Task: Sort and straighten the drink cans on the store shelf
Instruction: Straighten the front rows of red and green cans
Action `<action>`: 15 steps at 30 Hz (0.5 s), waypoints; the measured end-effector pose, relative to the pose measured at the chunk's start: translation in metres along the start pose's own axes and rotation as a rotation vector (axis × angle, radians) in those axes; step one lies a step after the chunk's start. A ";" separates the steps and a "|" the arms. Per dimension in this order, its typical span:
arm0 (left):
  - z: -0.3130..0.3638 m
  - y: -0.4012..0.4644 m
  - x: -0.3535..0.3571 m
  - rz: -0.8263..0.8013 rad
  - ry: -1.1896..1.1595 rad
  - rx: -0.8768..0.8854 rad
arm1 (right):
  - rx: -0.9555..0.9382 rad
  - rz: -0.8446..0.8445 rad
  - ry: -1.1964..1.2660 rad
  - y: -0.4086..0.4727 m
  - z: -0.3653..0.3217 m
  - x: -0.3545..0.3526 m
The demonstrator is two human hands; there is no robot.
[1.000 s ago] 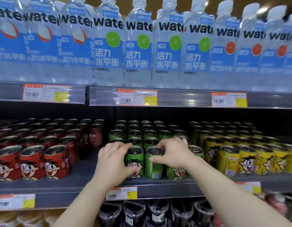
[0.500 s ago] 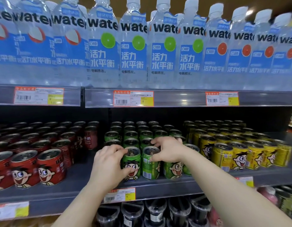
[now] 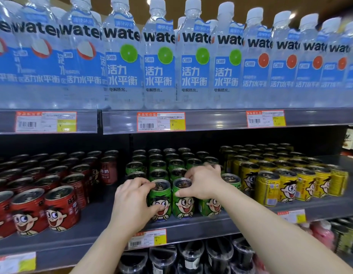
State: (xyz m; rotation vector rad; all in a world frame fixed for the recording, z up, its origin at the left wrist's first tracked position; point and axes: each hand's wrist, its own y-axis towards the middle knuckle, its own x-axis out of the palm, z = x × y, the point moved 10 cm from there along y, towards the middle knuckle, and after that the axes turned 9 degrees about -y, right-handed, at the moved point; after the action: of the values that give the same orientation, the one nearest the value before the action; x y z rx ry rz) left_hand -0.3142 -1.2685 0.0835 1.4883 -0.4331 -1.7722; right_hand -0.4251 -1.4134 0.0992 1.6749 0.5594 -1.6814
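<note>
Green cartoon-face cans stand in rows at the middle of the grey shelf (image 3: 88,228). My left hand (image 3: 132,202) grips the front-left green can (image 3: 160,202), fingers over its top and thumb on its face. My right hand (image 3: 203,183) holds the neighbouring front green can (image 3: 183,204) by its rim. Both cans stand upright with the cartoon face turned forward. A third front green can (image 3: 210,207) sits partly hidden under my right wrist.
Red cans (image 3: 61,208) fill the shelf's left side, with one odd pinkish-red can (image 3: 108,172) beside the green rows. Yellow cans (image 3: 286,186) fill the right. Water bottles (image 3: 158,62) line the shelf above. Dark cups (image 3: 191,258) stand below. A bare shelf strip lies between red and green cans.
The can under my right hand has turned from showing its barcode side to showing the cartoon face. Both hands stay on the same two front cans.
</note>
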 end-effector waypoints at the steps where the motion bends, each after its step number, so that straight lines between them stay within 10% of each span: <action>1: 0.001 0.000 -0.001 0.004 0.002 0.006 | 0.003 0.021 0.012 -0.002 0.001 0.000; 8: 0.000 0.003 -0.001 -0.050 -0.017 -0.035 | 0.040 0.151 0.197 -0.027 0.060 -0.013; 15: 0.071 0.015 0.027 -0.111 -0.102 0.094 | -0.134 -0.059 0.033 -0.022 0.080 0.018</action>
State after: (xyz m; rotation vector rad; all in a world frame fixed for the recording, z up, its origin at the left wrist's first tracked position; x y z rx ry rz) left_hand -0.3766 -1.3129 0.0939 1.5167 -0.5003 -1.9451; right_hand -0.4944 -1.4600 0.0834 1.6066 0.7278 -1.6229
